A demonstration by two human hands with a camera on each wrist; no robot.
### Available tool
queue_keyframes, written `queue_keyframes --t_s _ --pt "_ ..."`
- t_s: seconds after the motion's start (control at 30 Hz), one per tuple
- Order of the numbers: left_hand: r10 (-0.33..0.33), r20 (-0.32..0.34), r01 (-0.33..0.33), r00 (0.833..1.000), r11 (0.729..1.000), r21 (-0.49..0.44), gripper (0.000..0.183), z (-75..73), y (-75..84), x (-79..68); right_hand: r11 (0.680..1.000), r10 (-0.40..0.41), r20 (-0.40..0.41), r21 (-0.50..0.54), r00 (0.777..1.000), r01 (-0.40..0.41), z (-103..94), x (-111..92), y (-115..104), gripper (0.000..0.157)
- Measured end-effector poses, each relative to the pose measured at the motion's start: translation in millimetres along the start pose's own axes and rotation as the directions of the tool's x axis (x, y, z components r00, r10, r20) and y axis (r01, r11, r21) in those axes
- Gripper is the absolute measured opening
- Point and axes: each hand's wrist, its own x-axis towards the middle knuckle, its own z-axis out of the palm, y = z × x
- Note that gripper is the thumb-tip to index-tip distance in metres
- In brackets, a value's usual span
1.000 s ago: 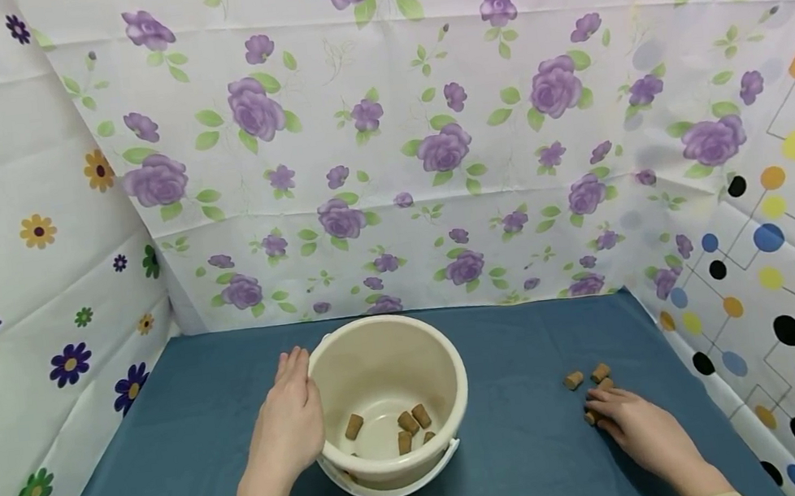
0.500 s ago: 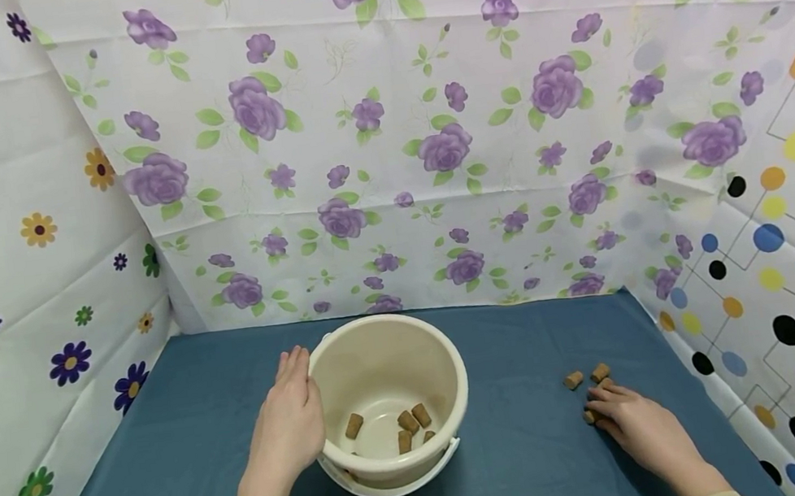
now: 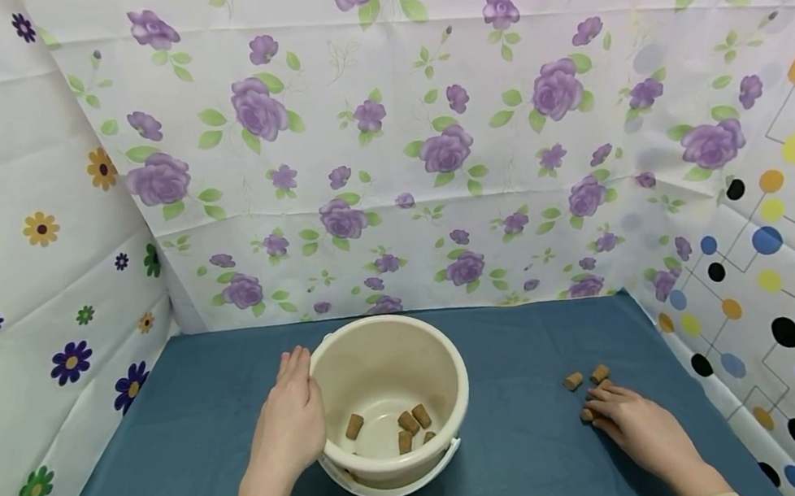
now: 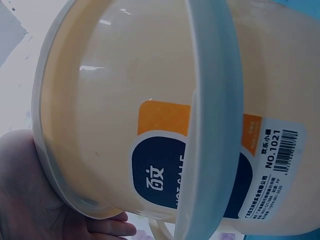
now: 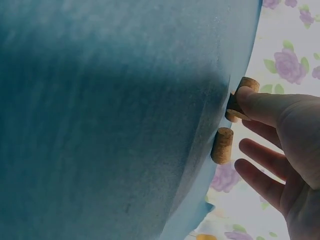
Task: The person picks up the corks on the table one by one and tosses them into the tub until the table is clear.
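A cream plastic bucket [image 3: 381,364] stands on the cloth with several corks [image 3: 354,426] on its floor. My left hand [image 3: 288,420] presses against the outside of its left rim, fingers extended; the left wrist view shows the palm and fingertips along the bucket wall [image 4: 135,55]. To the right, my right hand [image 3: 642,425] is low over a small group of corks. Its thumb and index finger pinch a cork [image 3: 588,415], partly hidden by the fingers. In the right wrist view the thumb lies across this cork [image 5: 235,104], and another cork [image 5: 222,146] stands close by.
Two loose corks [image 3: 586,378] lie just beyond my right fingertips. The bucket's white handle [image 3: 424,478] hangs down at its front. A blue cloth [image 3: 532,462] covers the table, with patterned sheets [image 3: 387,159] behind and at both sides.
The cork at my right fingertips has shifted very slightly left. My left hand and the bucket have stayed in place.
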Motion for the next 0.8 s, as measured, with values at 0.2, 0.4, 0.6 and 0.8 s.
queue_keyframes --t_s 0.2,0.4,0.6,0.8 --pt "-0.002 -0.003 0.002 1.000 1.000 0.000 0.055 1.1 -0.3 0.4 1.000 0.019 -0.012 0.023 1.000 -0.018 0.5 0 -1 0.029" --pt "-0.003 -0.001 0.003 1.000 1.000 0.000 0.055 0.9 0.0 0.7 0.999 0.037 -0.026 0.036 0.999 -0.037 0.6 0 -4 0.030" --pt "0.001 -0.003 -0.001 1.000 1.000 0.000 0.055 0.6 -0.1 0.9 0.997 0.057 -0.031 0.060 0.998 -0.055 -0.8 0 -10 0.031" --pt "-0.004 -0.001 0.004 1.000 1.000 -0.003 0.055 0.2 -0.3 -0.2 0.992 0.079 -0.011 0.096 0.997 -0.078 -1.9 0 -18 0.031"
